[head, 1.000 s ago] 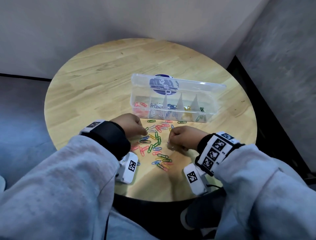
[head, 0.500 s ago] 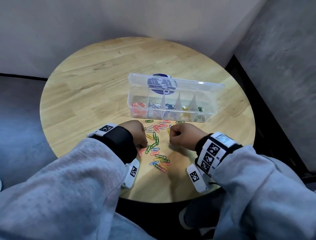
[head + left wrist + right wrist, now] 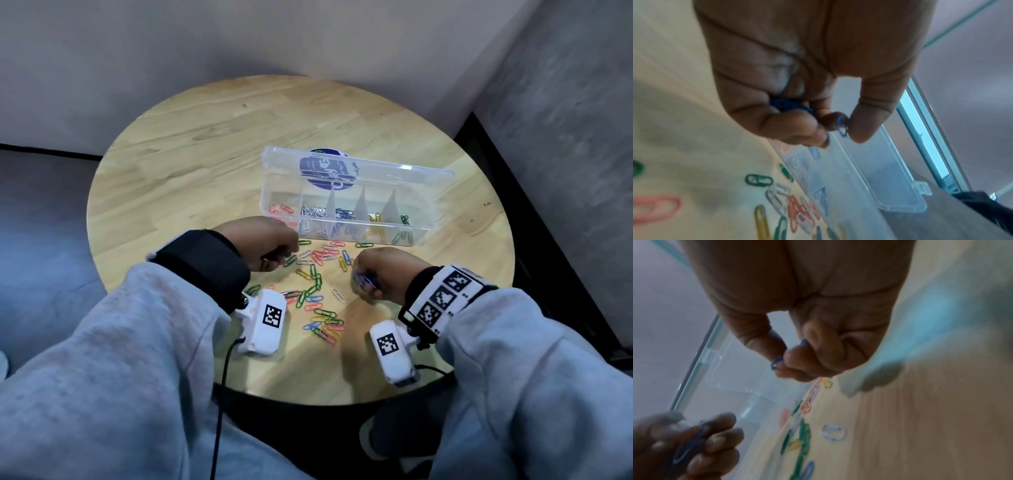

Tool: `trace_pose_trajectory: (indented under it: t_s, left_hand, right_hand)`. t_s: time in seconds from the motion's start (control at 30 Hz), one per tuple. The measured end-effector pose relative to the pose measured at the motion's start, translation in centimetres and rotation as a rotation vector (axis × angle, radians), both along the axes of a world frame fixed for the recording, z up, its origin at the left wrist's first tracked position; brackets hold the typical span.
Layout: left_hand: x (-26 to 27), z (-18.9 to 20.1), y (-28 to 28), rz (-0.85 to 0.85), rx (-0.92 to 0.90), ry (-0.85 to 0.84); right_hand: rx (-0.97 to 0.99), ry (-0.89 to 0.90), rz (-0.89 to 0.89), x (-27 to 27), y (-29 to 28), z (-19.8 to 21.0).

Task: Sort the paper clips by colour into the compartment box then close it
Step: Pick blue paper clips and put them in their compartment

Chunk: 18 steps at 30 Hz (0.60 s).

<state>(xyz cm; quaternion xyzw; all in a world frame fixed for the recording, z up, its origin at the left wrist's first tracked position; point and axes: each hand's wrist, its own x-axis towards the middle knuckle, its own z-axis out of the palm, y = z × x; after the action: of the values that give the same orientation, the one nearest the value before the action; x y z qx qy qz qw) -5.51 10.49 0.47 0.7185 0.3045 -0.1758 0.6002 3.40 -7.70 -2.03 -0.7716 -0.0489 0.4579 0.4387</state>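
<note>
On the round pale-wood table [image 3: 205,164], the clear plastic compartment box [image 3: 346,219] stands open just beyond a loose scatter of coloured wire paper clips [image 3: 318,291], its lid upright at the far side, with bare wood behind it and to the left. The left hand [image 3: 270,246] pinches blue paper clips [image 3: 841,126] between thumb and curled fingers near the box's front wall. The right hand [image 3: 380,274], apart from it across the scatter, likewise pinches blue clips [image 3: 777,361].
</note>
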Motion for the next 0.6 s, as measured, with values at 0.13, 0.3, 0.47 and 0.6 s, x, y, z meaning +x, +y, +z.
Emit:
trace_pose_trajectory:
  t_s: [0.13, 0.3, 0.47, 0.6]
  left_hand:
    - [-0.8, 0.9, 0.8, 0.145, -0.151, -0.06]
    - [-2.0, 1.6, 1.5, 0.211, -0.142, -0.087]
    - [-3.0, 1.7, 1.4, 0.16, -0.042, -0.043]
    - [-3.5, 2.1, 1.1, 0.125, -0.045, -0.05]
  right_hand:
    - [0.168, 0.153, -0.092, 0.1, 0.0, 0.2]
    - [0.225, 0.295, -0.144, -0.3, 0.5, 0.1]
    - [0.178, 0.307, -0.078, -1.1, 1.0, 0.0]
    - [-0.014, 0.056, 0.198, -2.0, 1.4, -0.3]
